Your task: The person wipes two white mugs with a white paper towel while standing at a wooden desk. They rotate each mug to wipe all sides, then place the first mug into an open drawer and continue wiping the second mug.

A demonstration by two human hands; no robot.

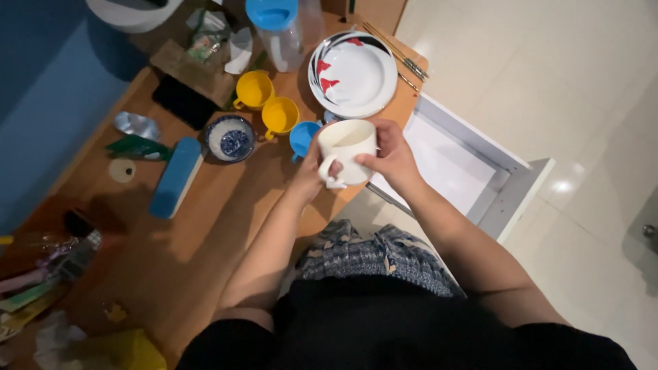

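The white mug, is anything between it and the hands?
No. The white mug sits directly in both hands, the left hand on its handle side and the right hand on the other. The blue cup stands just beside it on the table.

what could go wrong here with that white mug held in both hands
The white mug is held by the left hand and right hand past the table edge, over the open drawer; a slip might drop it there. The blue cup and plate sit close, so an elbow or mug could knock them.
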